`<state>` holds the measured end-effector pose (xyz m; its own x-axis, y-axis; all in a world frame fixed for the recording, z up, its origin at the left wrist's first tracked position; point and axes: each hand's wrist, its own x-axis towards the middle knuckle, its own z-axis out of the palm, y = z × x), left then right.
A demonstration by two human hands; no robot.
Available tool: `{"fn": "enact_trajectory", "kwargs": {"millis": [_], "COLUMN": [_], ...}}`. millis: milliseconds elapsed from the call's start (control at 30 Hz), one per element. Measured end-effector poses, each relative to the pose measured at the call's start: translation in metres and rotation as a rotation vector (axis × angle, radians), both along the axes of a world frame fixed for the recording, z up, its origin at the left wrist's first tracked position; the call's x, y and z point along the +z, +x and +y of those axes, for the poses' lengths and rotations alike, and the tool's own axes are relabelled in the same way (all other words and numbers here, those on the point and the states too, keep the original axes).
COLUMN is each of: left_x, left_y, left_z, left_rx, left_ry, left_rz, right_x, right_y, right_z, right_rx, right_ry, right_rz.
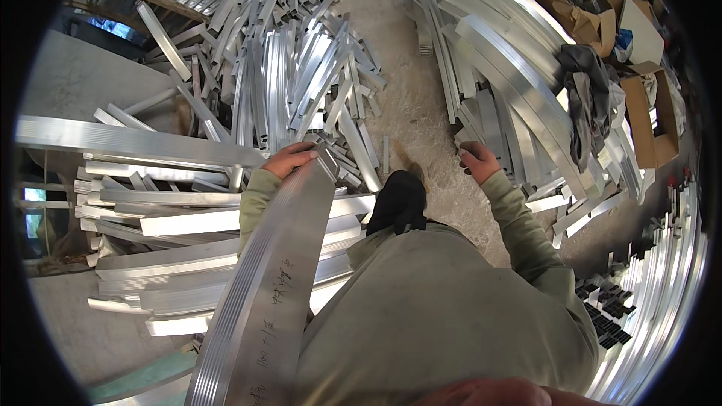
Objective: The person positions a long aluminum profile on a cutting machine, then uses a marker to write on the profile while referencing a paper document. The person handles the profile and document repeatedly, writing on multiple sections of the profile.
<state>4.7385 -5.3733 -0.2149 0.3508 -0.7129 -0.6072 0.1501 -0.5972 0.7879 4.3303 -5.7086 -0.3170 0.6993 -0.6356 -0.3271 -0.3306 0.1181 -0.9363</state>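
Note:
My left hand [289, 159] is closed over the near end of a long silver aluminium profile [259, 278]. Its fingers wrap the upper edge. The profile runs down along my left side, with ribs on one face and handwriting on the other. Another wide ribbed aluminium bar [135, 139] stretches left from beside that hand. My right hand [479, 162] hangs over the floor with its fingers curled in, and nothing shows in it. It is nearest to a stack of aluminium profiles [519, 75] on the right.
A heap of loose aluminium offcuts [282, 68] lies ahead, left of the concrete floor strip [410, 105]. Layered bars [188, 222] lie at left. Dark cloth [583, 98] drapes over the right stack, beside cardboard boxes [654, 116]. More profiles [654, 301] stand at lower right.

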Motion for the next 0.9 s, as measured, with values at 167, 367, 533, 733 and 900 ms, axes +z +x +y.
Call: {"fn": "enact_trajectory", "kwargs": {"millis": [167, 367, 533, 733, 900], "left_x": [-0.038, -0.047, 0.008, 0.019, 0.034], "left_y": [0.108, 0.311, 0.406, 0.559, 0.669], "left_z": [-0.119, -0.272, -0.396, -0.497, -0.617], "left_rx": [0.079, 0.052, 0.057, 0.060, 0.138], "left_ry": [-0.014, -0.040, 0.111, 0.090, 0.037], "left_rz": [0.145, -0.022, -0.015, -0.068, -0.082], "right_x": [-0.014, -0.046, -0.036, -0.047, -0.065], "right_y": [0.130, 0.329, 0.427, 0.561, 0.706], "right_z": [-0.130, -0.314, -0.422, -0.551, -0.698], "right_rx": [0.177, 0.212, 0.154, 0.080, 0.001], "right_ry": [-0.022, -0.228, -0.073, 0.143, 0.155], "right_rz": [0.027, 0.070, 0.110, 0.114, -0.005]}}
